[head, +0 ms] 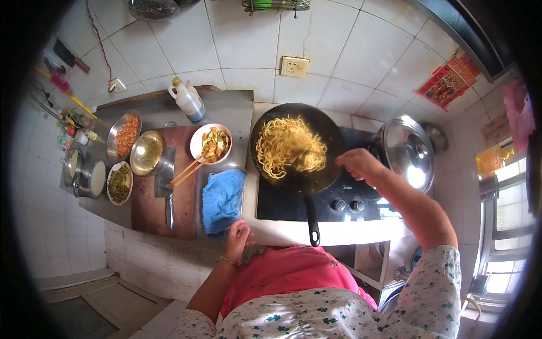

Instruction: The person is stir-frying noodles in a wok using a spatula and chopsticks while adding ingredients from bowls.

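Observation:
A black wok (275, 111) full of noodles (275, 148) sits on the left of the black glass cooktop (279, 207), its handle pointing towards me. The noodles are blurred in the middle. My right hand (358, 164) is at the wok's right edge with its fingers curled; whether a thin utensil is in it cannot be made out. By the near edge of the counter, my left hand (239, 237) has loosely bent fingers and holds nothing, close to the lower corner of a folded blue cloth (223, 199).
A lidded metal pot (406, 148) stands right of the wok. To the left, a cleaver (164, 182) lies on a wooden board (144, 212). Chopsticks (186, 173) rest on a bowl of cooked food (197, 144). Several filled dishes and a white jug (186, 99) stand around.

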{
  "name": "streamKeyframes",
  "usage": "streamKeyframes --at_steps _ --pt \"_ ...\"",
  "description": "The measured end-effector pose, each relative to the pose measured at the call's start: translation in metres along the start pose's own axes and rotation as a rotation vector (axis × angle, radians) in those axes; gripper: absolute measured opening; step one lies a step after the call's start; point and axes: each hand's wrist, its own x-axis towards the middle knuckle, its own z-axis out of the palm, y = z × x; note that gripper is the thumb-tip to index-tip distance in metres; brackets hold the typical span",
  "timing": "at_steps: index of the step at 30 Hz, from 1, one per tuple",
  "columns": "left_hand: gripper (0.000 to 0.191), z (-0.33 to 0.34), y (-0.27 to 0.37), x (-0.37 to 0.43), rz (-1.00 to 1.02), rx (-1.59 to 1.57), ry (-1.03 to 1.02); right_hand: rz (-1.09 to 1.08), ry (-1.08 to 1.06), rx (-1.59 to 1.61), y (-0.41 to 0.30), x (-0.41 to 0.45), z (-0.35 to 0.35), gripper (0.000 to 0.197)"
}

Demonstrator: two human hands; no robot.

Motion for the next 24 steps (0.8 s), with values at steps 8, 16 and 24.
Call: streamKeyframes --at_steps 8,16,24 --pt "0.036 0.003 0.001 0.000 0.015 0.032 -0.028 -0.321 0.098 -0.707 -0.026 -0.017 -0.072 0.023" --pt "0.036 0.003 -0.001 0.000 0.038 0.022 -0.011 -0.315 0.077 -1.274 -0.061 -0.038 -0.075 0.026" --pt "0.037 0.001 -0.003 -0.004 -0.008 0.022 0.009 -0.267 -0.020 -1.512 -0.059 -0.023 -0.081 0.022"
